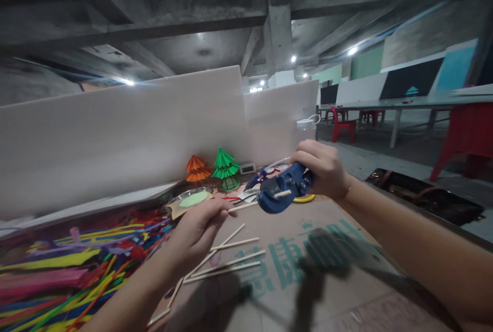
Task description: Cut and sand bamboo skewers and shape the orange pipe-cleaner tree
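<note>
A thin, pale wooden stick (242,207) is held up to a blue, metal-riveted hand cutter (279,193).

The stick is pinched between the thumb and fingers of the left hand (202,226), its far end reaching the cutter's head; whether the blades are closed on it cannot be told. The cutter is gripped by the curled fingers of the right hand (319,165), above printed brown cardboard (285,291), where loose pale sticks (231,262) are scattered; a green, tiered, tree-shaped ornament (223,167) is seen behind.
</note>
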Action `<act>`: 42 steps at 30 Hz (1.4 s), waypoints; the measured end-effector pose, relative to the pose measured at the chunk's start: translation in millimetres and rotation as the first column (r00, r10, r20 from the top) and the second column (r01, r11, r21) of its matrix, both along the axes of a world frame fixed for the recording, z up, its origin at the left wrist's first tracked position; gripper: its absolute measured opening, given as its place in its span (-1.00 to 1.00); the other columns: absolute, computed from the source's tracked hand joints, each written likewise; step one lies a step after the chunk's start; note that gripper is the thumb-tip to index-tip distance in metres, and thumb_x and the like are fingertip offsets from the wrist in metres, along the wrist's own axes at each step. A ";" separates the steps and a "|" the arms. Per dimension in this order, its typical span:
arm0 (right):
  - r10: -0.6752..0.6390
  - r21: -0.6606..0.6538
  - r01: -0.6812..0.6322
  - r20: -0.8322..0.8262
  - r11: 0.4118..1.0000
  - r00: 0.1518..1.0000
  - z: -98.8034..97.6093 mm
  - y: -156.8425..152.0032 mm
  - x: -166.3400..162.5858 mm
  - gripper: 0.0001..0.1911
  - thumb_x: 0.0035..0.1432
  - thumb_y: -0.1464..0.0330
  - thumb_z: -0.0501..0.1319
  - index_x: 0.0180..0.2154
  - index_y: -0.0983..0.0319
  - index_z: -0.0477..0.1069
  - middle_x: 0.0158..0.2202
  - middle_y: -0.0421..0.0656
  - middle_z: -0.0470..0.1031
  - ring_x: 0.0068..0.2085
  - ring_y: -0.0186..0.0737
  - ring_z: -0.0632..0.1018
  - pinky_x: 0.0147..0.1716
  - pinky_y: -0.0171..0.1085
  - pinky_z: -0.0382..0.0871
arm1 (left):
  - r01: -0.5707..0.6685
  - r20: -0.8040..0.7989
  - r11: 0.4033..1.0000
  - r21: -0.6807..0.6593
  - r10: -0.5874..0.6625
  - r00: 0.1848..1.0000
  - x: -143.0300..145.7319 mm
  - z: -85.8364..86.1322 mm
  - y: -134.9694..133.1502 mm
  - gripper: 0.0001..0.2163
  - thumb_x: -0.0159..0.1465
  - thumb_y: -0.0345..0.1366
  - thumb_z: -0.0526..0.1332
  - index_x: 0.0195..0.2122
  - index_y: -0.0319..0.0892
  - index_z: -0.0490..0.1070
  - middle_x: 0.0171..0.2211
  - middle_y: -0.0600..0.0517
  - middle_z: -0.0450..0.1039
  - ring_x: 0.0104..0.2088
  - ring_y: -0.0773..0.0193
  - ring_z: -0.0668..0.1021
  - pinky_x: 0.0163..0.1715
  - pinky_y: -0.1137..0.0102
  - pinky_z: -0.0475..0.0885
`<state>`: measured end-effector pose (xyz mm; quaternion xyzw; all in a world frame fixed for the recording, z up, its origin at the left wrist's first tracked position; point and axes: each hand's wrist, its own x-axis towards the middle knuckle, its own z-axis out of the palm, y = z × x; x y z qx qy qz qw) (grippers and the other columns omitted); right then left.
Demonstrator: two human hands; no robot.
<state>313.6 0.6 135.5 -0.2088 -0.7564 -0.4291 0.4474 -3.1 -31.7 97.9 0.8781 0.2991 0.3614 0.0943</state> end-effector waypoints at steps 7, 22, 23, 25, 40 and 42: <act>0.119 -0.023 -0.119 -0.010 0.993 0.993 -6.7 9.1 0.5 -0.86 0.17 0.33 0.22 -0.44 0.15 0.32 -0.56 -0.22 0.29 -0.52 -0.23 0.31 -0.52 -0.24 0.13 | -0.111 0.013 0.991 -0.070 0.112 0.994 -6.4 -1.9 13.8 -0.66 0.46 -0.11 -0.03 -0.21 -0.16 0.46 -0.35 0.01 0.49 -0.32 0.23 0.51 -0.29 0.41 0.37; -0.019 -0.203 0.025 0.030 0.979 0.999 -32.7 50.8 9.7 -0.57 -0.02 0.28 0.30 -0.06 0.21 0.39 -0.17 0.01 0.56 -0.17 0.04 0.53 -0.20 -0.08 0.42 | -0.283 -0.518 0.959 0.016 0.250 0.818 -20.3 -40.5 70.1 -0.77 0.33 -0.23 0.14 -0.33 -0.14 0.57 -0.31 -0.04 0.61 -0.31 0.17 0.58 -0.32 0.41 0.38; -0.037 -0.214 0.043 0.033 0.976 0.999 -33.6 52.2 10.2 -0.57 -0.02 0.29 0.30 -0.06 0.21 0.40 -0.16 0.01 0.56 -0.16 0.04 0.53 -0.20 -0.08 0.42 | -0.287 -0.517 0.958 0.025 0.258 0.816 -20.6 -44.4 73.0 -0.76 0.33 -0.23 0.12 -0.28 -0.14 0.59 -0.27 -0.06 0.62 -0.27 0.16 0.58 -0.27 0.40 0.40; -0.057 -0.234 0.064 0.040 0.970 0.998 -34.0 52.6 9.4 -0.57 -0.03 0.29 0.30 -0.07 0.21 0.40 -0.15 0.01 0.56 -0.16 0.06 0.53 -0.20 -0.08 0.40 | -0.307 -0.504 0.950 0.056 0.293 0.813 -22.3 -52.3 79.3 -0.73 0.35 -0.27 0.09 -0.17 -0.15 0.59 -0.15 -0.11 0.62 -0.15 0.11 0.59 -0.14 0.35 0.43; -0.087 -0.212 0.113 0.131 0.971 0.988 -27.5 41.4 -5.3 -0.60 0.05 0.20 0.26 -0.07 0.23 0.41 -0.19 0.02 0.56 -0.22 0.05 0.50 -0.25 -0.07 0.36 | -0.441 -0.521 0.886 0.142 0.445 0.728 -35.7 -86.2 101.6 -0.81 0.35 -0.28 0.17 -0.27 -0.23 0.55 -0.25 -0.16 0.52 -0.20 0.07 0.54 -0.11 0.28 0.41; -0.089 -0.221 0.116 0.129 0.968 0.988 -27.3 40.9 -5.2 -0.59 0.03 0.20 0.28 -0.08 0.23 0.41 -0.19 0.02 0.56 -0.21 0.06 0.50 -0.24 -0.07 0.36 | -0.451 -0.499 0.883 0.131 0.452 0.740 -37.3 -88.1 103.7 -0.83 0.34 -0.30 0.18 -0.31 -0.23 0.52 -0.26 -0.16 0.51 -0.20 0.07 0.53 -0.10 0.27 0.40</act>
